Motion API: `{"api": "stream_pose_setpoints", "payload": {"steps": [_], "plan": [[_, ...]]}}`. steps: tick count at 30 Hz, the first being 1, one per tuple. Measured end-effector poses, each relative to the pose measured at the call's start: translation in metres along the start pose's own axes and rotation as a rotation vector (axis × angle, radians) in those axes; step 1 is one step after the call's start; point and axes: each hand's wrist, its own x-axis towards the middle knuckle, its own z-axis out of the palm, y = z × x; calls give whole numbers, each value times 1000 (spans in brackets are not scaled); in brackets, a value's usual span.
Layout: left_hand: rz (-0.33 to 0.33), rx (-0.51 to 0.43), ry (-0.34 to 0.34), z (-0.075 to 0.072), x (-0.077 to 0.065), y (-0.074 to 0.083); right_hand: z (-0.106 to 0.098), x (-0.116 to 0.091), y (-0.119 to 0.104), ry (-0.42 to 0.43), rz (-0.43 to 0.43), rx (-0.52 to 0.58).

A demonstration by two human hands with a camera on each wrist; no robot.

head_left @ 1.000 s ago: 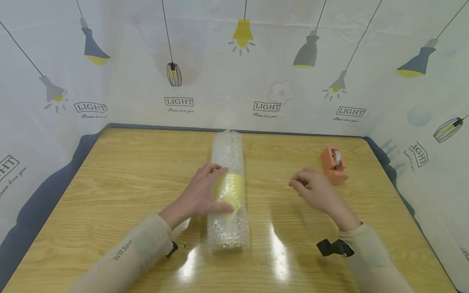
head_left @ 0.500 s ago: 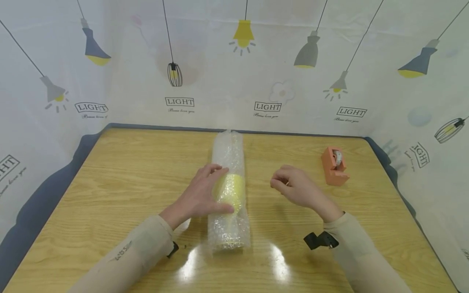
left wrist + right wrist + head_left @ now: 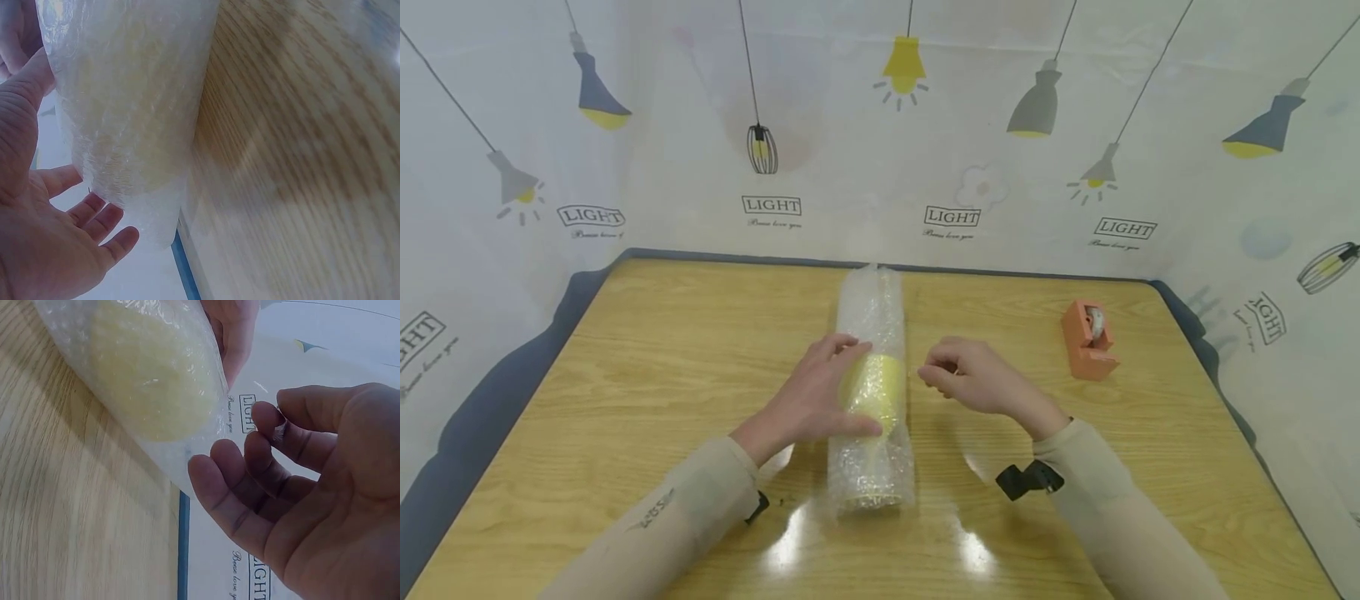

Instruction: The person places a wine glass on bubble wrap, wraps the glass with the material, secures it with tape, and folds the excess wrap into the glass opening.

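Note:
A long bundle of clear bubble wrap point(image 3: 869, 308) lies lengthwise on the table. Through the wrap shows a yellow cylindrical thing point(image 3: 883, 387), its kind hidden. My left hand point(image 3: 808, 398) rests on the bundle's left side and top, thumb and fingers spread and loosely extended. In the left wrist view its lower fingers point(image 3: 103, 222) touch or lie beside the wrap. To the right of the bundle, apart from it, is my right hand point(image 3: 981, 379). Its thumb and index finger pinch a small clear piece of tape point(image 3: 280, 430); the other fingers are bent.
An orange tape dispenser point(image 3: 1086, 343) with a tape roll stands at the table's right. The wooden table point(image 3: 700, 317) meets a pale cloth backdrop point(image 3: 850, 167) printed with lamps. Each wrist wears a dark strap point(image 3: 1030, 480).
My right hand has moved left, away from the tape dispenser and close to the bundle. My left hand and the bundle stay in place; the head view has shifted slightly.

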Motion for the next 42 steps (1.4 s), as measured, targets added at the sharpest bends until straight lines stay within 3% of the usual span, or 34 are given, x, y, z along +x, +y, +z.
{"api": "stream_pose_setpoints", "payload": {"steps": [11,17,30,36,42], "plan": [[29,13,2,0,2,4,15,17,-8,-44,49,134],[39,26,5,-1,2,5,26,26,-9,-62,60,140],[37,45,3,0,3,6,30,35,-22,-89,90,53],[31,43,-2,1,2,6,33,39,-27,-59,83,-50],[37,51,-3,0,3,7,39,42,-30,-39,147,-111]]}}
